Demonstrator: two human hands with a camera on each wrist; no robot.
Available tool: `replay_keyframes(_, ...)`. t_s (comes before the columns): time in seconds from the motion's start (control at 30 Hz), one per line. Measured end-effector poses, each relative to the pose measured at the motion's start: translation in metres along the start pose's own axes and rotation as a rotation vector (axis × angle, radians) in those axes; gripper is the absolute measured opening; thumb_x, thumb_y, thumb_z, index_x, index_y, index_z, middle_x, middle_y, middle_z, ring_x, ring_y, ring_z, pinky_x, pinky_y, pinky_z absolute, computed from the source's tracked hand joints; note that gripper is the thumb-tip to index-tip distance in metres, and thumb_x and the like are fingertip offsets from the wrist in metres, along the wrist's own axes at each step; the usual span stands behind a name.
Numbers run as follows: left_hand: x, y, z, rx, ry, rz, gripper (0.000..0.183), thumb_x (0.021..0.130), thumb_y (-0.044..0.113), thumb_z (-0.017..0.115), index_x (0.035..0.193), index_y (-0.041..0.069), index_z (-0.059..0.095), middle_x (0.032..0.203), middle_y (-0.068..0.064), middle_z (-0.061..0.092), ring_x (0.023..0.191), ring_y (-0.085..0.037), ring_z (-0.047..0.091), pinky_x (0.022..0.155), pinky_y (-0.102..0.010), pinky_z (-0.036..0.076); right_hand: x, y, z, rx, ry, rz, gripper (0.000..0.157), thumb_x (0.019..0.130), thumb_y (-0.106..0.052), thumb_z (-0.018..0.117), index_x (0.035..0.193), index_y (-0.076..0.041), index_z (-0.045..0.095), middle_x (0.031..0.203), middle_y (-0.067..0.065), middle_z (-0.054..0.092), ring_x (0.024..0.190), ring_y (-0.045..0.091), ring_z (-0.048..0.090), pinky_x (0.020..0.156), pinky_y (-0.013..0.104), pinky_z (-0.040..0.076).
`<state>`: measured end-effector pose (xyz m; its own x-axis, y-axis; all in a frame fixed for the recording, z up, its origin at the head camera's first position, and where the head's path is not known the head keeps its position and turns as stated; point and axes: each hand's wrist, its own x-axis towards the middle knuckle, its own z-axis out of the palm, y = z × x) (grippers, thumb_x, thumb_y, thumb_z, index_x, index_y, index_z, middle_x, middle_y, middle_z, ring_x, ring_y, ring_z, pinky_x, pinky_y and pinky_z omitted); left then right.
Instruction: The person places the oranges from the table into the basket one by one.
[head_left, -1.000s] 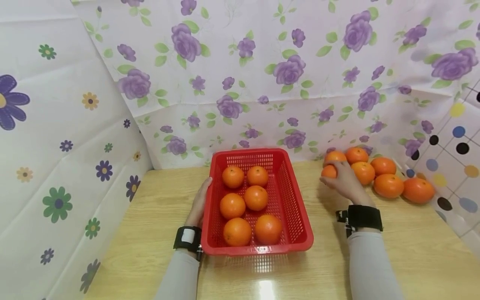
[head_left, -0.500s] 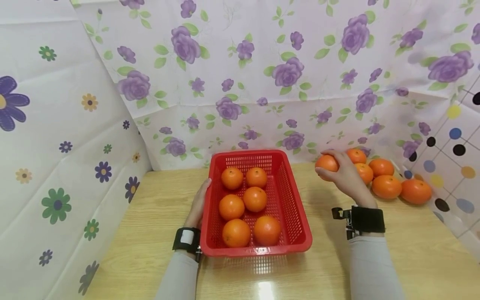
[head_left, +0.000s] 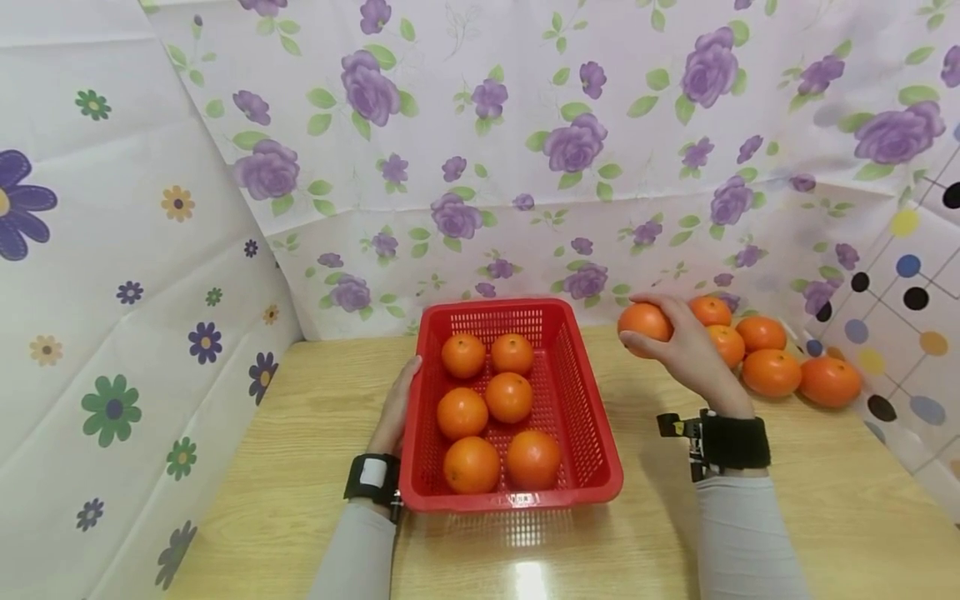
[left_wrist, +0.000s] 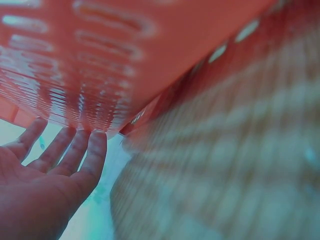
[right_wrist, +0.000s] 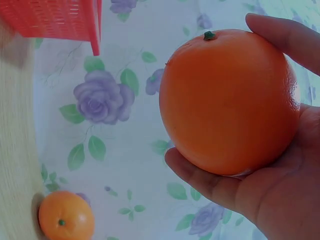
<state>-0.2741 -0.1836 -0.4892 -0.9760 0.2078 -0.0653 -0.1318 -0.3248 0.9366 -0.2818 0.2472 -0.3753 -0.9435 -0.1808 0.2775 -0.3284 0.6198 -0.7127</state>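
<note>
The red plastic basket (head_left: 517, 502) stands on the table with several oranges (head_left: 510, 397) inside, mostly along its left and front. My left hand (head_left: 395, 408) lies along the basket's left side. In the left wrist view its straight fingers (left_wrist: 95, 155) touch the slotted wall (left_wrist: 160, 40). To the right of the basket, my right hand (head_left: 693, 354) holds an orange (head_left: 643, 325) above the table, thumb and fingers around it. The right wrist view shows this orange (right_wrist: 227, 105) with its green stem end and the palm behind it.
Several more oranges (head_left: 772, 372) lie in a cluster on the wooden table (head_left: 300, 500), right of and partly behind my right hand. A flowered cloth (head_left: 487, 167) hangs at the back. Patterned sheets stand at the left (head_left: 150, 333) and right (head_left: 907, 333).
My right hand has lifted the orange from the cluster and carried it a little left, toward the basket. The left hand and the basket stay about where they were.
</note>
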Motion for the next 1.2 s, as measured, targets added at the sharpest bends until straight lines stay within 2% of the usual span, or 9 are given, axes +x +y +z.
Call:
replay_keyframes(0.33,-0.002,0.002,0.002,0.006,0.011,-0.004,0.066,0.109,0.055,0.042,0.164,0.020,0.031,0.163,-0.010,0.039,0.151,-0.035,0.032,0.116,-0.042,0.041,0.000,-0.018,0.003,0.021,-0.008,-0.015,0.063,0.099,-0.038,0.074,0.151,-0.015,0.049,0.148,0.020,0.044,0.117,0.039,0.052,0.094,0.057,0.047)
replay_keyframes(0.63,0.000,-0.001,0.002,0.005,-0.002,0.027,0.066,0.110,0.054,0.041,0.164,0.019,0.030,0.163,-0.011,0.038,0.150,-0.036,0.032,0.114,-0.040,0.043,0.003,-0.028,0.009,0.033,-0.010,-0.067,0.060,0.097,-0.032,0.076,0.150,-0.015,0.052,0.146,0.016,0.048,0.118,0.034,0.053,0.093,0.053,0.048)
replay_keyframes(0.93,0.000,0.001,0.002,-0.022,-0.011,0.032,0.065,0.110,0.053,0.041,0.164,0.018,0.030,0.164,-0.011,0.036,0.151,-0.034,0.031,0.120,-0.046,0.034,0.010,-0.050,0.012,0.017,-0.054,-0.071,0.062,0.097,-0.039,0.076,0.150,-0.018,0.051,0.144,0.014,0.048,0.114,0.035,0.057,0.091,0.053,0.051)
replay_keyframes(1.07,0.000,0.001,0.001,-0.019,-0.018,0.046,0.066,0.111,0.052,0.039,0.165,0.016,0.027,0.165,-0.013,0.034,0.152,-0.036,0.029,0.118,-0.043,0.037,0.014,-0.062,0.015,0.018,-0.084,-0.074,0.063,0.097,-0.040,0.075,0.150,-0.015,0.050,0.145,0.016,0.045,0.113,0.037,0.056,0.091,0.053,0.052)
replay_keyframes(1.2,0.000,0.000,0.001,-0.015,-0.022,0.041,0.065,0.111,0.052,0.038,0.165,0.016,0.028,0.165,-0.014,0.034,0.152,-0.037,0.029,0.115,-0.040,0.041,0.020,-0.072,0.023,0.018,-0.104,-0.128,0.059,0.097,-0.036,0.076,0.147,-0.014,0.053,0.148,0.017,0.046,0.118,0.037,0.054,0.093,0.055,0.051)
